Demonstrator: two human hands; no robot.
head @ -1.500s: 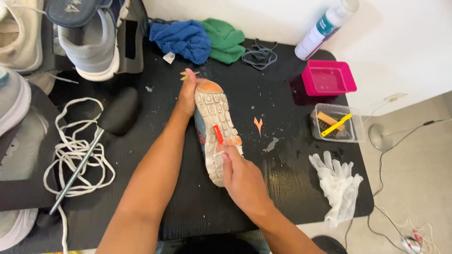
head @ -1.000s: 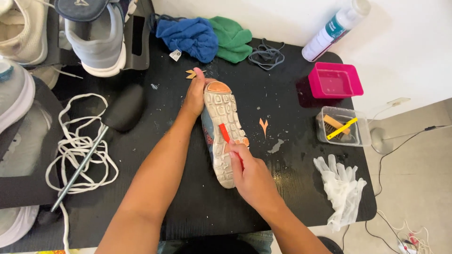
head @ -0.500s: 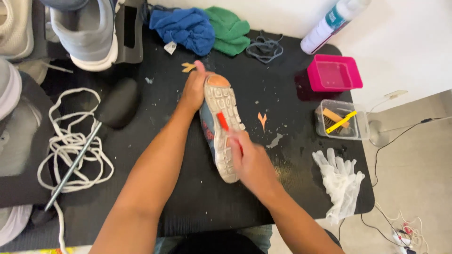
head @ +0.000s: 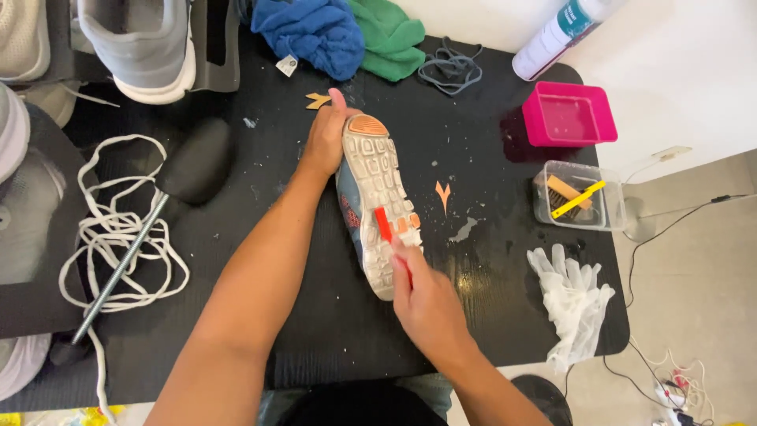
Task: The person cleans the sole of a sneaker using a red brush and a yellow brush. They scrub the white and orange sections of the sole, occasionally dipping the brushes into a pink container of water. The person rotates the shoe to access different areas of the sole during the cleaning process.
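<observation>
The red brush (head: pixel 384 225) has been drawn a touch further down the sole since half a second ago, its handle pinched tight in the closed fingers of the right hand (head: pixel 426 300). The toe of the shoe (head: pixel 374 201) is gripped by the curled fingers of the left hand (head: pixel 325 142), and the shoe is held sole-up on its side on the black mat (head: pixel 315 315). Outward, a black shoe tree (head: pixel 193 162) and white laces (head: pixel 118 237) are seen to the left, a pink tub (head: pixel 566 114) and clear gloves (head: pixel 572 296) to the right.

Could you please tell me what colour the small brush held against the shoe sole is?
Red: the small brush shows best in the head view.
</observation>
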